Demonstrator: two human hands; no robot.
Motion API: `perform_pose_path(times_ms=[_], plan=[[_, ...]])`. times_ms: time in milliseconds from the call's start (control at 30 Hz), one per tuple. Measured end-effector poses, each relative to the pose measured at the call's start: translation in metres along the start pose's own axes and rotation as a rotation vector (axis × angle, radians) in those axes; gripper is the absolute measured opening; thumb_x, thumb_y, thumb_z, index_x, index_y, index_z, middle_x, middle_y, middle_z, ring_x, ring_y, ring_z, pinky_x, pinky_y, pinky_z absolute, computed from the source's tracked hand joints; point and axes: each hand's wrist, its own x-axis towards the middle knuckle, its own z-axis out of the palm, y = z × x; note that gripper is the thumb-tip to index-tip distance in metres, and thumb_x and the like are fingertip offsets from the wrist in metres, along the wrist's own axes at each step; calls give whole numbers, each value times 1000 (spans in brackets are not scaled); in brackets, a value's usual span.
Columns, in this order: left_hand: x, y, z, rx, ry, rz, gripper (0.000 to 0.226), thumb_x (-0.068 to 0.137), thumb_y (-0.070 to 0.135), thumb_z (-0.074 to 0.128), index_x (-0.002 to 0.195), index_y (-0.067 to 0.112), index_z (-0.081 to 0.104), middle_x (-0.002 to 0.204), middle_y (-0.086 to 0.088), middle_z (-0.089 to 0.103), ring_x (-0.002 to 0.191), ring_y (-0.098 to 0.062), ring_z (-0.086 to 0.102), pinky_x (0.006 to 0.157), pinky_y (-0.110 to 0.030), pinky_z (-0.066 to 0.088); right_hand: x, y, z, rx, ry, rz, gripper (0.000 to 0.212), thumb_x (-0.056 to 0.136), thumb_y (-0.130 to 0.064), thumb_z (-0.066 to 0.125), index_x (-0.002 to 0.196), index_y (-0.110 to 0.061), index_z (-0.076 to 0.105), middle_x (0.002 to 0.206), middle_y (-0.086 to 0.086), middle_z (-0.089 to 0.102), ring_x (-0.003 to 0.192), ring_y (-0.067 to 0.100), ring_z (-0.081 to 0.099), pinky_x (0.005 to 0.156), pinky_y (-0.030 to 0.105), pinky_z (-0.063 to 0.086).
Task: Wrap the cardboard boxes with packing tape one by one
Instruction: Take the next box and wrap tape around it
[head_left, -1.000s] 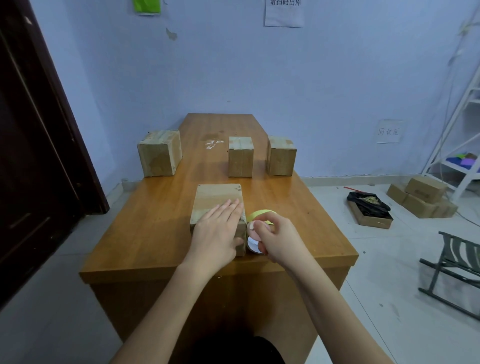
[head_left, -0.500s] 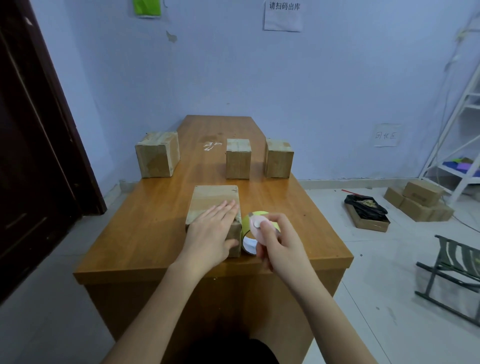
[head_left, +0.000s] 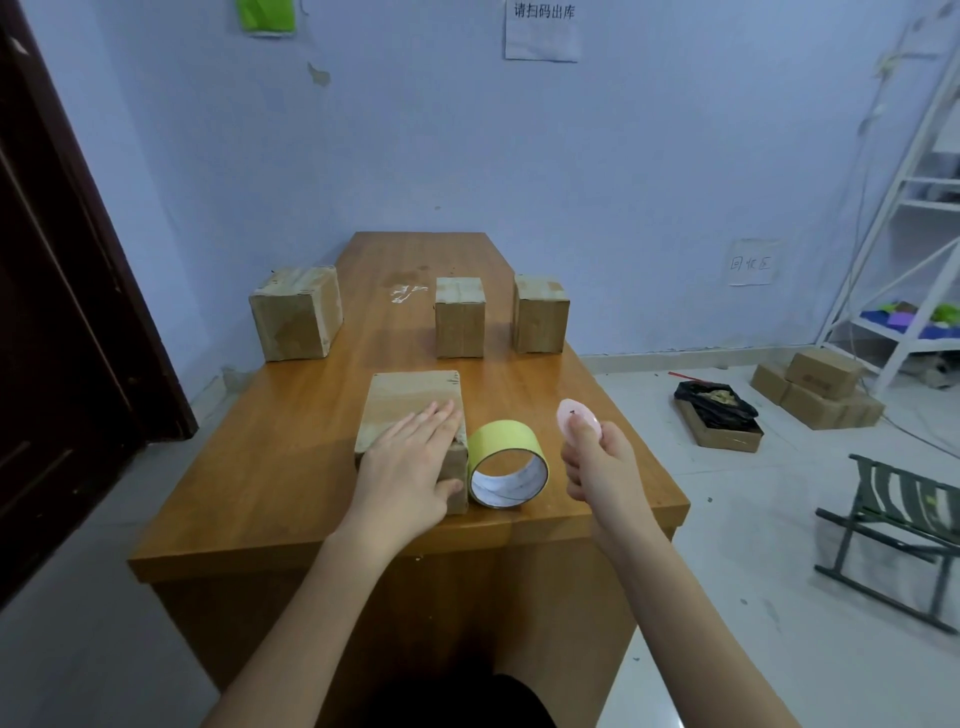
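Pale blue walls stand behind the wooden table (head_left: 311, 415) we work at. Near its front edge lies the box (head_left: 410, 402) we are wrapping: a flat brown cardboard block, scuffed, with a glossy film over its top. Our left hand (head_left: 410, 467) rests flat on it, fingers straight, thumb down the box's near right side. Touching the box's right side stands the tape roll (head_left: 506, 462) on its rim, yellow-green outside, white core facing us. Our right hand (head_left: 597, 462) hovers to the right of the roll, pinching a small pink cutter (head_left: 577, 418). Half a second ago this hand was right at the roll; now it has drawn away to the right. Three more boxes (head_left: 460, 317) stand farther back on the tabletop.
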Motion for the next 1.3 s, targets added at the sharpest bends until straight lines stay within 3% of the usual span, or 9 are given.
perform_pose_path(times_ms=[167, 367, 433, 533, 733, 867, 1067, 1167, 1300], plan=[[0, 0, 0, 7, 0, -1, 80, 88, 45, 58, 150, 25, 11, 156, 9, 11, 142, -6, 10, 107, -20, -4, 19, 9, -15, -112, 80, -12, 16, 100, -29, 40, 104, -16, 50, 78, 1, 54, 67, 11, 50, 52, 20, 40], [0, 1, 0, 3, 6, -1, 79, 88, 45, 57, 150, 25, 10, 156, 10, 11, 142, -6, 9, 107, -20, -3, 49, 36, -39, -639, 128, -94, 43, 96, -36, 51, 62, -12, 43, 56, 1, 38, 55, 18, 36, 51, 28, 26], [0, 1, 0, -2, 6, -4, 79, 88, 45, 57, 150, 26, 10, 156, 10, 11, 143, -7, 10, 107, -20, -3, 54, 43, -42, -758, 127, -64, 31, 96, -33, 51, 75, -9, 54, 67, 4, 51, 62, 19, 46, 53, 27, 31], [0, 1, 0, -6, 7, -3, 79, 88, 45, 57, 150, 26, 10, 156, 10, 11, 143, -7, 10, 108, -20, -3, 58, 48, -42, -897, 168, -4, 18, 95, -31, 49, 92, -14, 46, 86, 3, 55, 79, 21, 50, 61, 30, 35], [-1, 2, -1, -15, 5, -8, 79, 88, 44, 58, 150, 25, 12, 156, 9, 13, 143, -8, 10, 107, -20, -5, 62, 42, -41, -1192, 171, 31, 38, 97, -37, 39, 93, -5, 58, 105, 14, 51, 89, 31, 51, 72, 32, 38], [0, 2, 1, -13, 13, -12, 79, 88, 44, 58, 150, 26, 11, 156, 9, 13, 143, -8, 11, 106, -20, -5, 60, 31, -33, -1198, 210, -224, 35, 97, -34, 46, 105, -2, 59, 116, 18, 50, 100, 33, 51, 81, 35, 41], [0, 1, 0, -11, 14, -1, 80, 88, 44, 58, 150, 25, 12, 156, 8, 14, 143, -8, 10, 108, -21, -3, 56, -14, 26, -858, -334, -576, 44, 93, -38, 51, 133, -17, 53, 120, -1, 57, 107, 9, 54, 90, 29, 48], [-1, 2, -2, -17, 15, 3, 79, 88, 43, 59, 150, 24, 13, 156, 8, 15, 143, -8, 10, 108, -21, -3, 64, -31, 50, -1067, -640, -437, 49, 89, -38, 53, 130, -12, 55, 117, 4, 63, 102, 14, 59, 90, 32, 50], [0, 2, -2, -20, 24, -9, 81, 85, 42, 62, 149, 25, 16, 155, 9, 18, 142, -7, 13, 108, -21, -2, 73, -44, 57, -1119, -837, -258, 37, 89, -34, 55, 107, -4, 69, 76, 3, 67, 65, 12, 61, 65, 24, 51]])
